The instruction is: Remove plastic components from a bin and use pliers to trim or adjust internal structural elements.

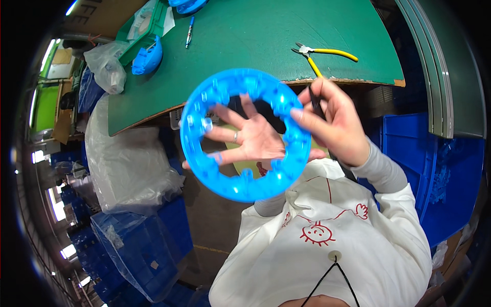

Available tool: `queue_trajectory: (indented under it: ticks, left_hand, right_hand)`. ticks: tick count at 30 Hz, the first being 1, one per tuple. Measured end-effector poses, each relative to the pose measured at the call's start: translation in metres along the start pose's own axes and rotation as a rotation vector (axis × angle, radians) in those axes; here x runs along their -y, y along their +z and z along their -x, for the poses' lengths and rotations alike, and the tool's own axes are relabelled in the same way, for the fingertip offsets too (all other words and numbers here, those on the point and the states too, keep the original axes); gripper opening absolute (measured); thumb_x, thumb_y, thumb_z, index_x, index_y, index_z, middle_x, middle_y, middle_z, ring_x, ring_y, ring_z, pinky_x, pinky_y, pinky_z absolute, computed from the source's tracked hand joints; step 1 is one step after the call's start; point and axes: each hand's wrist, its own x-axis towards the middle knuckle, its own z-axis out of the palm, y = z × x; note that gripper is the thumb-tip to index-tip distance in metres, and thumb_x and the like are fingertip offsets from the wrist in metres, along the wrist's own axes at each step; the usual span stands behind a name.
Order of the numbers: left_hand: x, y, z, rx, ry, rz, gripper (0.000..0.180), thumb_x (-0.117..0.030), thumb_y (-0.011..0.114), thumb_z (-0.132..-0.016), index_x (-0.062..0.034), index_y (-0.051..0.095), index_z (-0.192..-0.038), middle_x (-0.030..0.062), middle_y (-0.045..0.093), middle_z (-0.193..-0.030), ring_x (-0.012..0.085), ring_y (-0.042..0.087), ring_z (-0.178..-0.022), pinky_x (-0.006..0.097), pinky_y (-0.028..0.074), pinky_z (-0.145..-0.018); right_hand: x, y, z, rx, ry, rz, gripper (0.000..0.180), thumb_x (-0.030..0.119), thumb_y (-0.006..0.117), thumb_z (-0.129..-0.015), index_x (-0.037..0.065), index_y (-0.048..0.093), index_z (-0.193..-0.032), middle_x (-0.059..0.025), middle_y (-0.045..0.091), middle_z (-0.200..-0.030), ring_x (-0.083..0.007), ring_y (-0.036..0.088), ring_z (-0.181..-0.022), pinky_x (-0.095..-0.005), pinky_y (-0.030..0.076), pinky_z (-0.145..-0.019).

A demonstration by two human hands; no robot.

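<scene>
A bright blue plastic ring (204, 169) with small tabs and clips around its inner rim is held up in front of me. My right hand (335, 123) pinches its right edge between thumb and fingers. A slim black tool (315, 101), its kind unclear, is tucked into that same hand. Behind the ring, my left hand (255, 137) shows through the opening, palm up with fingers spread. Its fingertips pass behind the ring's left side; whether they touch it I cannot tell.
Yellow-handled cutting pliers (333, 51) and a blue pen (190, 33) lie on the green table (245, 46). A curved blue part (148, 57) sits beside a green tray (134, 48) at the left. Blue bins (409, 153) stand right; plastic-wrapped goods (128, 158) stand left.
</scene>
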Motion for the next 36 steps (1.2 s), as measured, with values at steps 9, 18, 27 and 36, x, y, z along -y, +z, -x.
queue_trajectory:
  ticks: [9,18,27,36]
  left_hand:
    - [-0.035,-0.013,-0.025,0.171,-0.892,0.781,0.13,-0.071,0.072,-0.045,-0.0321,-0.004,-0.143,0.0232,-0.012,-0.146,0.0467,-0.005,-0.133,0.069,0.009,-0.101]
    - [-0.026,-0.01,-0.023,0.103,-0.596,0.891,0.12,-0.062,0.075,-0.049,-0.0302,0.007,-0.143,0.0122,0.002,-0.149,0.043,0.006,-0.133,0.074,0.011,-0.097]
    - [-0.036,-0.008,-0.028,0.073,-0.59,0.709,0.113,-0.048,0.072,-0.05,-0.0244,0.012,-0.143,0.0095,0.008,-0.148,0.0407,0.012,-0.133,0.072,0.019,-0.097]
    - [-0.048,0.018,-0.029,0.227,-0.564,0.03,0.111,-0.044,0.073,-0.05,-0.0244,0.015,-0.143,0.0092,0.011,-0.147,0.0417,0.015,-0.131,0.072,0.018,-0.098]
  right_hand:
    - [0.01,-0.001,0.01,0.093,0.065,-0.223,0.043,0.006,0.063,-0.083,0.003,0.038,-0.118,-0.0007,0.058,-0.075,-0.0019,0.053,-0.061,-0.016,0.033,-0.045]
    - [0.002,-0.001,0.031,-0.003,-0.195,0.388,0.026,0.021,0.048,-0.093,-0.002,0.057,-0.088,-0.0091,0.056,-0.07,-0.0156,0.056,-0.061,-0.0262,0.041,-0.055]
    - [-0.002,0.004,0.04,0.025,-0.452,0.949,0.02,0.023,0.059,-0.084,0.004,0.055,-0.08,-0.0076,0.053,-0.067,-0.0254,0.053,-0.055,-0.0341,0.04,-0.047]
    - [-0.004,0.004,0.04,-0.021,-0.463,0.994,0.019,0.023,0.06,-0.083,0.005,0.054,-0.078,-0.0065,0.051,-0.064,-0.0239,0.053,-0.052,-0.0331,0.04,-0.045]
